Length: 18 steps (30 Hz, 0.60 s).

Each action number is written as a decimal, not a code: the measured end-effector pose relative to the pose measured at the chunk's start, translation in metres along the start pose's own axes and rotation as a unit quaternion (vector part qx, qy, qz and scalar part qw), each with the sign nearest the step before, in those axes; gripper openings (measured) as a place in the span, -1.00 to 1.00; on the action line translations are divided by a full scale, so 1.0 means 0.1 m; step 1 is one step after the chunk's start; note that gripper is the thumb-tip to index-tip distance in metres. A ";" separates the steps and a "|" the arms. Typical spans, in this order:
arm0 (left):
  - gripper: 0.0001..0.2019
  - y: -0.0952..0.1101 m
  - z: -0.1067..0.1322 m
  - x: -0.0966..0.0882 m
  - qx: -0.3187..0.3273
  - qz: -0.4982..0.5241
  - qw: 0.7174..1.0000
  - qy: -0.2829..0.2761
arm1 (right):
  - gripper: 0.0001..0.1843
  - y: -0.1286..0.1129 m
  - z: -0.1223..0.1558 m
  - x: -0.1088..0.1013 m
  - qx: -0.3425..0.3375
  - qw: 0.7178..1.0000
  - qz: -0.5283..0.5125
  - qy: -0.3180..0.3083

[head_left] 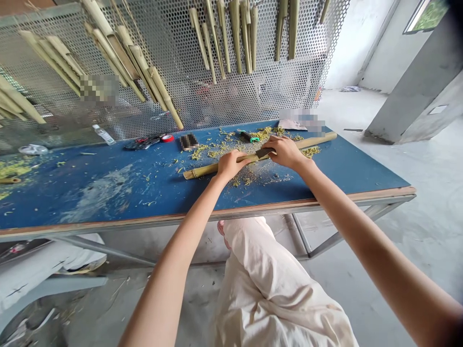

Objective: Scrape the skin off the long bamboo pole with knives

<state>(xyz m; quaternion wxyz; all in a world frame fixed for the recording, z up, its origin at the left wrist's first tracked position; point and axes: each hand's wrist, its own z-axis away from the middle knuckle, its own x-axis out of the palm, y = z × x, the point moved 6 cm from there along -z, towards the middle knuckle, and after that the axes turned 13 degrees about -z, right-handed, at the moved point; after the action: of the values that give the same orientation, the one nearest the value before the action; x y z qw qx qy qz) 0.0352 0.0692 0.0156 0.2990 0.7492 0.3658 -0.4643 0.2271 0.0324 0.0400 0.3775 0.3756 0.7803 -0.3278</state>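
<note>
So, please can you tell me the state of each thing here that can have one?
Left hand: closed around pole.
Right hand: pressing blade onto pole.
Bamboo pole: lying flat, held down.
Blade: resting on pole.
Shavings: scattered around pole.
Water bottle: lying on its side.
Bamboo pieces: hanging on mesh.

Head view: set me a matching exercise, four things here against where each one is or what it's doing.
Things:
1 left hand
2 right hand
3 bamboo stalks
4 plastic bottle

States:
A lying on the blue tabletop
B hanging on the perforated metal screen
C closed over the bamboo pole
D holding the dark blade

Pairs: 1-C, 2-D, 3-B, 4-A
</note>
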 end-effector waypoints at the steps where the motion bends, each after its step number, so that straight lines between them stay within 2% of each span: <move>1: -0.68 0.00 0.00 0.00 -0.001 0.000 1.000 -0.002 | -0.55 0.00 0.00 0.00 0.003 1.000 -0.001 -0.004; 6: -0.68 0.01 0.01 -0.02 0.001 -0.006 1.000 0.005 | -0.58 0.01 0.00 -0.02 0.034 0.999 0.003 0.004; 14: -0.70 0.02 0.01 -0.03 0.002 -0.001 1.000 0.007 | -0.61 0.02 -0.01 0.01 0.018 1.000 -0.009 0.009; 18: -0.71 0.02 0.01 -0.03 -0.001 -0.001 1.000 0.005 | -0.59 -0.01 -0.01 0.04 -0.002 1.000 -0.020 -0.009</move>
<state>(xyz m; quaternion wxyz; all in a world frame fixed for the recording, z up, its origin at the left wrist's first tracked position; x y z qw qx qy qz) 0.0355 0.0665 0.0183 0.2979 0.7509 0.3681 -0.4604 0.2246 0.0343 0.0373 0.3785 0.3558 0.7852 -0.3370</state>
